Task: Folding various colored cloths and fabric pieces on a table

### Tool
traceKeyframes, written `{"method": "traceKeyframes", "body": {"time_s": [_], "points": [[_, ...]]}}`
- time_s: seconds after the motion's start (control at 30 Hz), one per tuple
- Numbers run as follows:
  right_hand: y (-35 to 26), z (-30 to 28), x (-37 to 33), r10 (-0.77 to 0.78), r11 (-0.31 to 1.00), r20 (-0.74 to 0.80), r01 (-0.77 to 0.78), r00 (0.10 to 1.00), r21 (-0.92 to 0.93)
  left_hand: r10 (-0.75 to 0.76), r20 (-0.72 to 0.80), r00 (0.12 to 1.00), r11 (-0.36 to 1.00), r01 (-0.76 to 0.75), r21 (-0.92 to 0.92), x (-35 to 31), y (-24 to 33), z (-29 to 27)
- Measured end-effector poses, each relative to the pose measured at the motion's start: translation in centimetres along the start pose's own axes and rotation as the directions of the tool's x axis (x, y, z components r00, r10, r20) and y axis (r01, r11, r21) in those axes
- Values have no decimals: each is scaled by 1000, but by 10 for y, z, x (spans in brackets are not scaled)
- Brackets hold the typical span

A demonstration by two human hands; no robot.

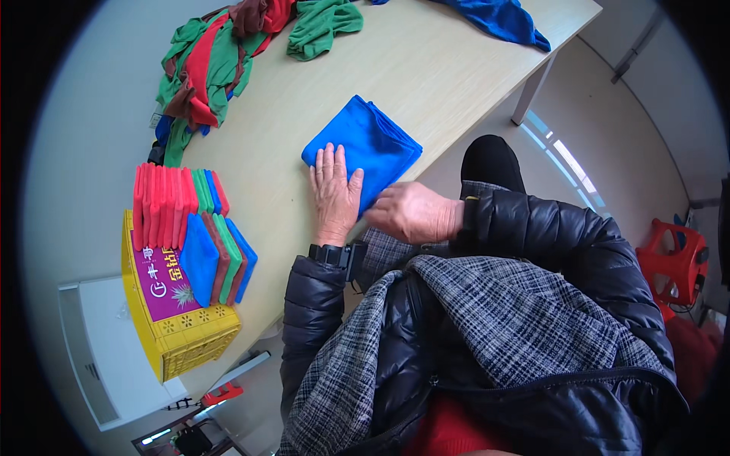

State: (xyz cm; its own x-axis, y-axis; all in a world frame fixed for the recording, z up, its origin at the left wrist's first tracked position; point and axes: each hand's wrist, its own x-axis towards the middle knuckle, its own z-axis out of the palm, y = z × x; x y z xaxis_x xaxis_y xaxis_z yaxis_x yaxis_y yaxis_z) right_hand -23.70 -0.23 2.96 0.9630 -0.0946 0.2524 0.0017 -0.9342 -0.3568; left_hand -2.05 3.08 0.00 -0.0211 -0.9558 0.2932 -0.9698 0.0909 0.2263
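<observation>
The person sits up close to the tabletop, and the yellow box stands on it off to their left. A folded blue cloth lies flat to the right of the box and farther up the tabletop. The left hand rests on the cloth, on the side toward the box, its grip wide, palm down with the thumb held away from the fingers. The right hand, farther from the box, curls its fingers at the cloth's near corner; they blur, and I can't tell whether that grip is pinching the fabric. On the box stand a row of mostly red folded cloths and a shorter blue, brown and green row. Beyond the box sits a rumpled heap of cloths in green, red and brown.
</observation>
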Motion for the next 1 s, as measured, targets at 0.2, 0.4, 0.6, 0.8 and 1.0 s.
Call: {"method": "traceKeyframes", "body": {"time_s": [0.2,0.4,0.6,0.8,1.0], "points": [[23,-6,59,299,951,-483,-300,823,79,-35,225,974,928,-52,368,-1,16,-2],[69,24,72,403,888,-395,-457,826,-50,-31,37,999,980,23,200,-4,8,6],[94,11,66,457,832,-402,-541,793,-121,-43,3,999,986,42,163,2,14,-5],[89,7,60,495,817,-393,-569,775,-93,-85,11,996,986,83,142,-8,19,-8],[87,6,53,444,823,-455,-552,772,-133,-99,107,989,986,83,145,8,7,-17]]}}
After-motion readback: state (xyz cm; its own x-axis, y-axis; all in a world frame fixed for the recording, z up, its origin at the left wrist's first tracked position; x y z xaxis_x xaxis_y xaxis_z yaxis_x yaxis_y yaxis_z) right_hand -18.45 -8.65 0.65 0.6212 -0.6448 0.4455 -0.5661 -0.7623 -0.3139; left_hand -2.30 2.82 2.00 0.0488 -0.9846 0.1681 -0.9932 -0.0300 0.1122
